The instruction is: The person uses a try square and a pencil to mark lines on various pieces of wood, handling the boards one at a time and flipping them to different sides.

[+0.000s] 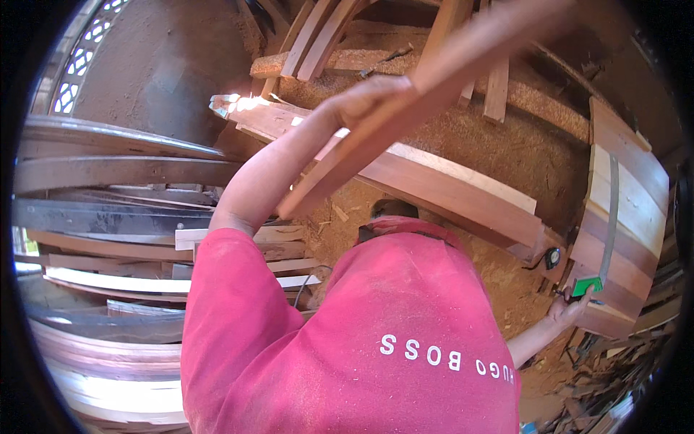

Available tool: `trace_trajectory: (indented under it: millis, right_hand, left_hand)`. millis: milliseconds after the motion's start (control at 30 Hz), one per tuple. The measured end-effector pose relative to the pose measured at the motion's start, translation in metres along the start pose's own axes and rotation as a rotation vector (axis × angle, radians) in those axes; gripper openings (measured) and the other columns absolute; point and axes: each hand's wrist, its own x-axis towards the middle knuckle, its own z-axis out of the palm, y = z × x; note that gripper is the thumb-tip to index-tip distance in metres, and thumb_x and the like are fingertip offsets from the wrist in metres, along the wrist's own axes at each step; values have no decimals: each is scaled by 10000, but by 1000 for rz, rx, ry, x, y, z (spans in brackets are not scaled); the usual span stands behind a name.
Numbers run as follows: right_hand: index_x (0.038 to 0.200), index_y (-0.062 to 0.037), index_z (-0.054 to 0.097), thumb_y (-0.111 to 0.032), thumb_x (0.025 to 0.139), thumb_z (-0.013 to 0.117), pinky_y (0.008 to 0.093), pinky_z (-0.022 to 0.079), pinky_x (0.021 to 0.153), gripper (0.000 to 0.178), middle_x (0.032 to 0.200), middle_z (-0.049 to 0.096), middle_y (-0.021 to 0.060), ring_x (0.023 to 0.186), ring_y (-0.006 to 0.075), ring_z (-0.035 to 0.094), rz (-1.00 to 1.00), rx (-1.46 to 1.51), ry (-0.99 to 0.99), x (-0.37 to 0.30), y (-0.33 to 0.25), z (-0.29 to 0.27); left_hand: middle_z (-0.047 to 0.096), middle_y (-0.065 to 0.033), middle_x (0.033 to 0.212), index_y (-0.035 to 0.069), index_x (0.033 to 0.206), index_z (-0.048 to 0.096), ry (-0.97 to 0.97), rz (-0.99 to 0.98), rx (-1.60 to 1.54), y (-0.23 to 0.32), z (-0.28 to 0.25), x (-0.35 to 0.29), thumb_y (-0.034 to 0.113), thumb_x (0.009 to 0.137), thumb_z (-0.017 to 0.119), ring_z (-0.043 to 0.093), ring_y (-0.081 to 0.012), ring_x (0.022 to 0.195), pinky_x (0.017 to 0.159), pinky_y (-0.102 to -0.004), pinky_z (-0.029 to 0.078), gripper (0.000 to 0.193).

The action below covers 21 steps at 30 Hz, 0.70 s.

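Note:
My left hand is raised and closed round the edge of a long reddish-brown board. The board hangs tilted across the upper middle, its far end blurred. At the right my right hand grips the green handle of a try square. The square's long grey blade lies across a row of side-by-side boards in lighter and darker wood. A dark round tape measure rests close by my right hand, on the end of a long timber beam. My pink shirt covers the lower middle.
The long timber beam runs below the raised board. Curved wooden pieces lean at the top. Stacked planks fill the left side. Scrap wood is heaped at lower right. Sawdust covers the ground.

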Motion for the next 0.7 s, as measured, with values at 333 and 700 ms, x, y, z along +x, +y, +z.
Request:
trace_trajectory:
  millis: [333, 700]
  right_hand:
    - [1210, -92, 595, -286, 1003, 692, 233, 353, 509, 300, 934, 613, 7, 695, 77, 521, 92, -155, -102, -89, 55, 134]
    - [1411, -60, 538, -233, 1027, 664, 287, 514, 773, 439, 1203, 654, 25, 990, 104, 631, 167, -344, -188, -175, 118, 215]
  left_hand:
    - [605, -267, 1315, -77, 1435, 454, -286, 578, -576, 49, -183, -10, 689, 939, 531, 645, -371, 1155, 984, -510, 557, 916]
    - [615, -208, 1232, -30, 1380, 504, 94, 899, -702, 48, -268, -33, 712, 957, 432, 637, -358, 1075, 883, -520, 566, 857]
